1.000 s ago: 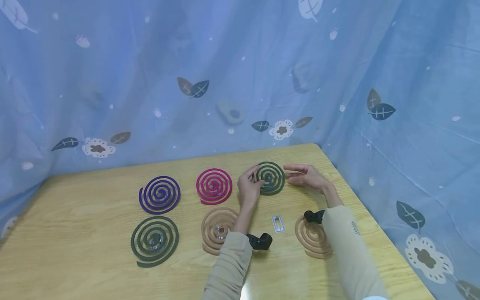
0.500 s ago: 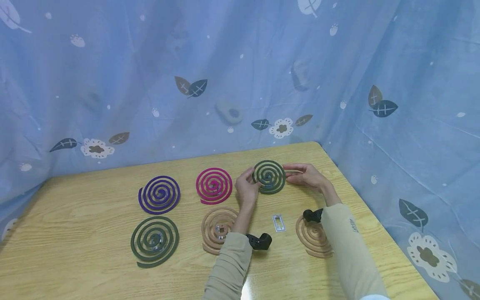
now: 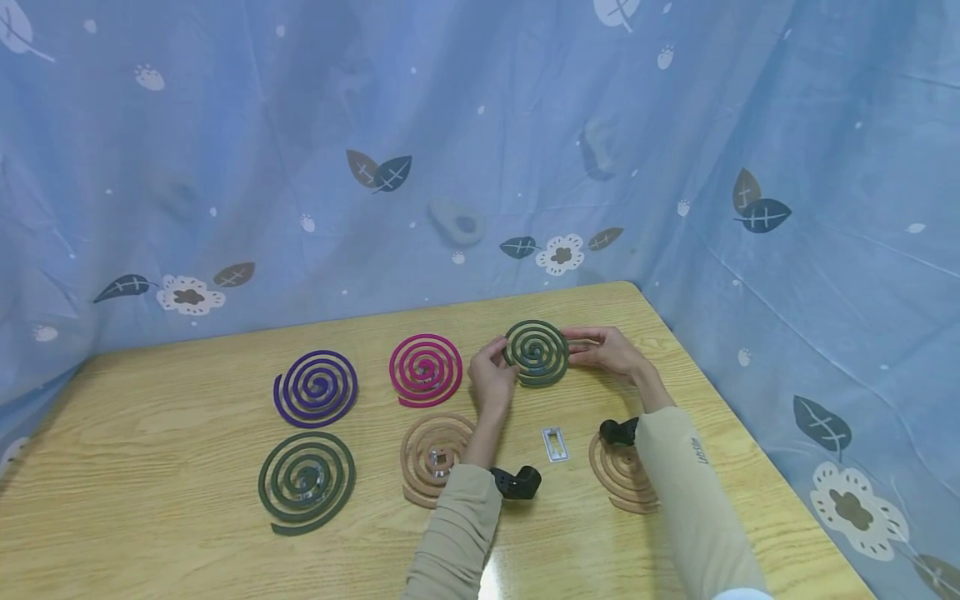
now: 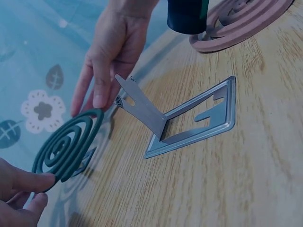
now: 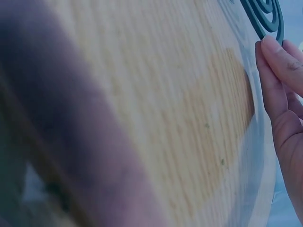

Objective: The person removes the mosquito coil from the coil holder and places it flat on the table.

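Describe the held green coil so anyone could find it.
On the table, find the far row's right end, beyond the bare metal stand. The left hand and right hand pinch this green coil; the other green coil, front left, is untouched.

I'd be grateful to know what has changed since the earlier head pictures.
The left hand has shifted slightly left, toward the held green coil's rim; the right hand has edged inward opposite. The pink coil and loose metal stand stayed put.
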A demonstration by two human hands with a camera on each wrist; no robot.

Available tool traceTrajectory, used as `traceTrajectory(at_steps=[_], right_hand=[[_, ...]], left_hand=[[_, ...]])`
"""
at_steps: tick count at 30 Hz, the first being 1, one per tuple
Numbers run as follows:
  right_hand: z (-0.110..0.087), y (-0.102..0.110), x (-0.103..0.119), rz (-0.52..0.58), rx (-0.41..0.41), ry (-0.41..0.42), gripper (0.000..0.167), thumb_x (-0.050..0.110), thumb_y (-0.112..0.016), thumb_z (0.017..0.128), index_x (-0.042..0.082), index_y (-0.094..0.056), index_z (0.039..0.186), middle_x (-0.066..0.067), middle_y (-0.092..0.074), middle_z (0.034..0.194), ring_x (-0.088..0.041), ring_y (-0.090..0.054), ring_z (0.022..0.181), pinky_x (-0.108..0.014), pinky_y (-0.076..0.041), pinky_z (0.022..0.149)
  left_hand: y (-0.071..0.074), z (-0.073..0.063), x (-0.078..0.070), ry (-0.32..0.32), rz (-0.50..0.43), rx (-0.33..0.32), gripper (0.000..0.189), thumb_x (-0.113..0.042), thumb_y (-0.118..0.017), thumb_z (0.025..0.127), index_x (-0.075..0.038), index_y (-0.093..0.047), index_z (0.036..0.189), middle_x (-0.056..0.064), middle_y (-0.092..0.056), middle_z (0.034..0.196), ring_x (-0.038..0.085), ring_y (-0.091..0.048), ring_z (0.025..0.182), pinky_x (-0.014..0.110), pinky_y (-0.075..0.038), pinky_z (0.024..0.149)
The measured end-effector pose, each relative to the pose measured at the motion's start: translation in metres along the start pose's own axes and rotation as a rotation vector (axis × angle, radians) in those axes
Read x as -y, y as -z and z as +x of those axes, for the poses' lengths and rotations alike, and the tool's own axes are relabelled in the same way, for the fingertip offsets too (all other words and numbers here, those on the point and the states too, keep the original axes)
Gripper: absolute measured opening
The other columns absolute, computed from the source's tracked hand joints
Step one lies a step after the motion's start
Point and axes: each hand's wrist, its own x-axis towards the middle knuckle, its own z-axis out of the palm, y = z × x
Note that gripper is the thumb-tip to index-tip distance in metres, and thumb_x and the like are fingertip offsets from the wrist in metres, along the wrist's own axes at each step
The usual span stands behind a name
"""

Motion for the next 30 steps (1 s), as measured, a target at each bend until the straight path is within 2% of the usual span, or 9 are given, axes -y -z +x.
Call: traceTrajectory(at_steps=[6,12,16,23,30], right_hand=[[-0.0009,-0.0006,-0.0035,-0.016,-0.016,0.014,0.05,-0.01,-0.059,0.09,-0.013,-0.041,0.137,-0.03,-0.037,0.144,-0.007,-0.06,0.104,-0.028,-0.056,0.09],[-0.0016,0.0,-0.0014,-0.011,-0.022,0.014,0.049,-0.01,-0.058,0.09,-0.014,-0.042,0.135,-0.03,-0.037,0.144,-0.014,-0.06,0.109,-0.028,-0.055,0.091],[-0.0003,0.0009,-0.0026,-0.005,-0.033,0.018,0.049,-0.009,-0.06,0.09,-0.013,-0.043,0.135,-0.028,-0.041,0.142,-0.011,-0.061,0.105,-0.029,-0.056,0.09],[-0.0007,0.0032,-0.0023,0.007,-0.038,0.023,0.048,-0.009,-0.059,0.09,-0.013,-0.043,0.135,-0.03,-0.041,0.141,-0.007,-0.064,0.1,-0.031,-0.056,0.091],[-0.0061,0.0081,-0.0011,0.039,-0.004,0.012,0.049,-0.009,-0.056,0.092,-0.013,-0.039,0.138,-0.027,-0.04,0.143,-0.008,-0.063,0.103,-0.037,-0.053,0.096]], left_hand=[[0.0003,-0.0005,0.0016,0.01,0.006,0.002,0.049,0.023,-0.064,0.073,0.005,-0.063,0.118,0.017,-0.06,0.127,0.031,-0.058,0.115,0.031,-0.051,0.096],[-0.0014,0.0006,0.0005,0.033,0.004,0.005,0.049,0.021,-0.064,0.075,0.003,-0.063,0.121,0.016,-0.058,0.129,0.031,-0.057,0.118,0.029,-0.051,0.097],[-0.0017,0.0008,-0.0015,0.044,0.015,0.009,0.05,0.02,-0.064,0.076,0.001,-0.063,0.122,0.016,-0.059,0.129,0.03,-0.057,0.118,0.028,-0.051,0.097],[-0.0023,0.0004,-0.0036,-0.003,-0.041,0.024,0.048,0.021,-0.065,0.076,0.005,-0.062,0.121,0.022,-0.06,0.124,0.032,-0.058,0.116,0.026,-0.052,0.095],[-0.0019,-0.003,-0.0033,-0.034,-0.058,0.05,0.046,0.02,-0.064,0.077,0.007,-0.06,0.121,0.021,-0.059,0.126,0.033,-0.058,0.116,0.025,-0.052,0.095]])
